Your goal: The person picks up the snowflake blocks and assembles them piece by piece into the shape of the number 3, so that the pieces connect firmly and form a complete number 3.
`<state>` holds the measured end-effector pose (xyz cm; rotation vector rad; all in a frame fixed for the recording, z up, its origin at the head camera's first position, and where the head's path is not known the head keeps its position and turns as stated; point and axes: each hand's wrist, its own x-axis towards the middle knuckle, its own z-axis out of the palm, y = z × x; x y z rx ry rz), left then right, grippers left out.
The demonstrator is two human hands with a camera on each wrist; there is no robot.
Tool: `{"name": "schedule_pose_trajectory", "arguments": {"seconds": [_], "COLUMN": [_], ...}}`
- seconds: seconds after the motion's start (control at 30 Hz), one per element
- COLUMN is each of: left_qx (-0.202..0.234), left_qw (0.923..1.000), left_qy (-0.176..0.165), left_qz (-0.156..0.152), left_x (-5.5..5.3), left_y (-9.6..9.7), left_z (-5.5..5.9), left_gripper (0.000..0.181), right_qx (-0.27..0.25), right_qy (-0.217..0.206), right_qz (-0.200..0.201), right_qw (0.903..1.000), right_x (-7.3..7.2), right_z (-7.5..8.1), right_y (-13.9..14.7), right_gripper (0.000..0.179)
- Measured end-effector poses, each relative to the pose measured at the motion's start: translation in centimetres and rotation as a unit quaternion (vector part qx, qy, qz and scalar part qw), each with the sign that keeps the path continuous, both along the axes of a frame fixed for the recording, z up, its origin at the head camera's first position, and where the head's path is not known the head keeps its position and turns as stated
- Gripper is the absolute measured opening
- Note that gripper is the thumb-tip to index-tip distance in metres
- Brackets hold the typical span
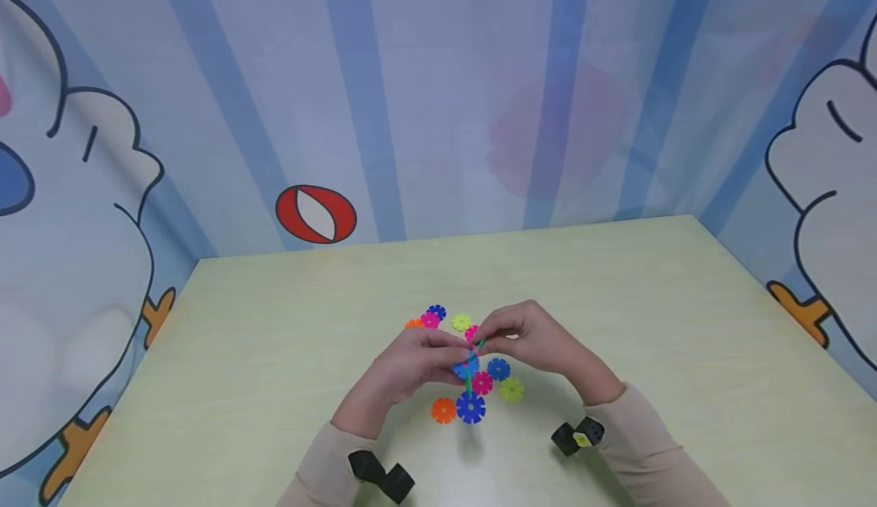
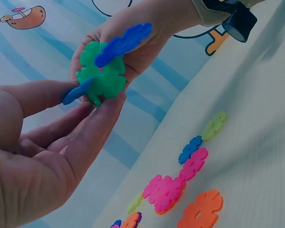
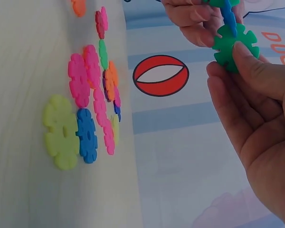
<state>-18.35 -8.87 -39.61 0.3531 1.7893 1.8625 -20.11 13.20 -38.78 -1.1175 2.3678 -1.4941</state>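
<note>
Both hands hold a joined chain of notched, flower-shaped plastic discs above the table. My left hand [image 1: 411, 362] grips the chain between thumb and fingers, around a blue disc [image 1: 464, 370]. In the left wrist view a green disc [image 2: 114, 81] stands at the fingertips, with a darker blue disc [image 2: 126, 43] slotted into it edge-on. From the other side, my right hand [image 1: 534, 337] pinches another green disc [image 3: 223, 50] between thumb and fingers. A blue disc [image 3: 229, 19] joins this one to the green above it in the right wrist view.
Loose discs lie on the pale table [image 1: 308, 301] below and beyond the hands: an orange disc [image 1: 438, 417], a pink disc [image 1: 483, 390], a blue disc [image 1: 499, 377], a yellow-green disc [image 1: 511, 397] and several more. A printed backdrop [image 1: 445, 111] stands along the far edge.
</note>
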Motion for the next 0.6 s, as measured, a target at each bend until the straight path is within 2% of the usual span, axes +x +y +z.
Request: {"name": "schedule_pose_trajectory", "arguments": {"seconds": [0.13,0.3,0.6], "left_qx": [0.011,0.024,-0.003], "left_qw": [0.9999,0.9995,0.9995], "left_qy": [-0.008,-0.019,-0.023], "left_qz": [-0.007,0.001,0.021], "left_x": [-0.05,-0.13,-0.21], "left_y": [0.08,0.19,0.3], "left_z": [-0.17,-0.51,-0.86], "left_gripper": [0.034,0.036,0.034], "right_qx": [0.002,0.007,0.024], "right_qy": [0.003,0.003,0.001], "right_qz": [-0.001,-0.009,-0.027], "right_qw": [1.0,0.9999,0.9993], "right_x": [0.0,0.1,0.17], "right_z": [-0.12,-0.22,-0.41], "right_y": [-0.15,-0.44,-0.82], "right_gripper": [0.011,0.014,0.017]}}
